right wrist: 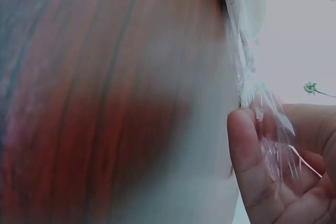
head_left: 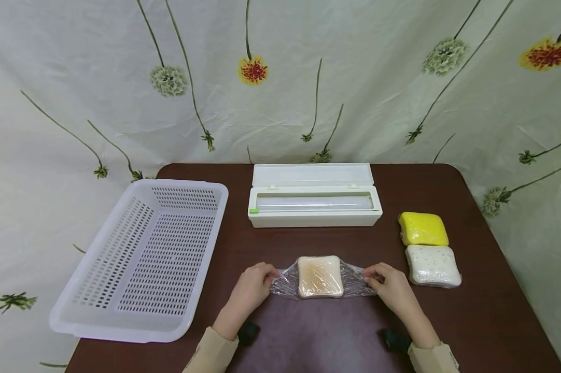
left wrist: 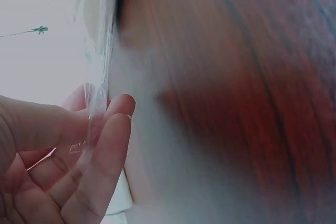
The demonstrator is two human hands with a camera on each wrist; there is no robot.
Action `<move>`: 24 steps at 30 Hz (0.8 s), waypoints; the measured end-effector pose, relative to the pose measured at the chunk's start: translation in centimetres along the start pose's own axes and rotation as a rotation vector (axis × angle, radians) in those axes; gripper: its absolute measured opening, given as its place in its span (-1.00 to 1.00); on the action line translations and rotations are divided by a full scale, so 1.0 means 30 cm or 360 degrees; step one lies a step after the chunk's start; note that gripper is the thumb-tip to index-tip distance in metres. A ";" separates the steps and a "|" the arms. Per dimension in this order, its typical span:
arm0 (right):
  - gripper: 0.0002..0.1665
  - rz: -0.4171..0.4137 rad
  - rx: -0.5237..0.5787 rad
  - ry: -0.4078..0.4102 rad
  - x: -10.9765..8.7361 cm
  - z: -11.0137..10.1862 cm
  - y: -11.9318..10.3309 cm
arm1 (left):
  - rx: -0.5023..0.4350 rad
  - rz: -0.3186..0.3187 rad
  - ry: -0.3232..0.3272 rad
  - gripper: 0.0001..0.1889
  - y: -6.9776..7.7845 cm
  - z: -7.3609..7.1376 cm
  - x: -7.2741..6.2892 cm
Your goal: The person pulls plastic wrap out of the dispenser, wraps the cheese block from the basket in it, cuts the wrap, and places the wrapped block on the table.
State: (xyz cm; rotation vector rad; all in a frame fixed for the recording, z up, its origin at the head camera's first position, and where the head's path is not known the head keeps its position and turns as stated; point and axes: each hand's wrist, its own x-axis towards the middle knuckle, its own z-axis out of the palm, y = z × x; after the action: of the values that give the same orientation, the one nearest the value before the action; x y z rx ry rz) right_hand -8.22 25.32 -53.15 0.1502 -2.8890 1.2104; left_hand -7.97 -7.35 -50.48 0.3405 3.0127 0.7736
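Observation:
A slice of bread (head_left: 320, 277), pale tan with a light crust, lies under clear plastic wrap (head_left: 286, 282) near the front middle of the table. My left hand (head_left: 254, 284) pinches the wrap's left end between thumb and fingers. On the opposite side my right hand (head_left: 389, 285) pinches the right end, so the film stretches out to both sides of the bread. Both wrist views show gathered plastic film (left wrist: 98, 93) held at the fingertips, with crumpled film ends (right wrist: 275, 150) hanging over the right fingers.
Behind the bread stands a white wrap dispenser box (head_left: 315, 219), lid raised, a film roll inside. At the left is a white perforated basket (head_left: 201, 259). Two wrapped pieces, one yellow (head_left: 423, 229) and one white with specks (head_left: 433, 266), lie at the right on the dark table (head_left: 486, 316).

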 end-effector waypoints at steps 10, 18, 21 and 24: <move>-0.67 0.0161 0.0050 0.0052 0.002 0.000 -0.037 | -0.0128 -0.0046 0.0070 -0.79 0.009 0.006 0.001; -0.66 0.0365 0.0347 0.0130 0.011 0.021 -0.078 | -0.0282 -0.0129 0.0167 -0.74 0.015 0.020 0.002; -0.66 0.0454 0.0543 0.0107 0.020 0.035 -0.096 | -0.0344 -0.0180 0.0221 -0.77 0.022 0.028 0.004; -0.65 0.0515 0.0720 0.0076 0.025 0.048 -0.114 | -0.0404 -0.0225 0.0252 -0.79 0.031 0.033 0.005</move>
State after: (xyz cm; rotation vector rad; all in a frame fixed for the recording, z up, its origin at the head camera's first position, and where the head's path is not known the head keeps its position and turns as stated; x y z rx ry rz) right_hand -8.61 21.86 -51.70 -0.3551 -2.6152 1.8744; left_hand -7.86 -6.05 -50.90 0.0627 2.9842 1.2037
